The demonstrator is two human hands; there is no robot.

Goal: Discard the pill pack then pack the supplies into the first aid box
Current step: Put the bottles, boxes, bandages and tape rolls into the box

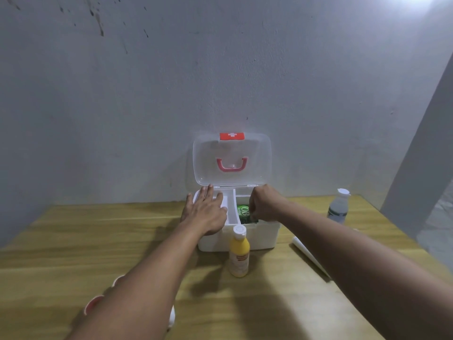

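Note:
A white first aid box (264, 235) stands against the wall with its clear lid (231, 159) raised. My left hand (204, 211) lies flat, fingers spread, over the box's left rim and inner tray. My right hand (264, 204) is closed on a green packet (245, 213) inside the right compartment. A yellow bottle (239, 253) stands upright just in front of the box. A white tube (307, 253) lies on the table to the right, partly hidden by my right forearm. A clear bottle (339, 206) stands farther right.
The wooden table (110, 236) meets a grey wall behind the box. A white and red object (94, 303) peeks from under my left forearm near the front edge. The table's right edge runs past the clear bottle.

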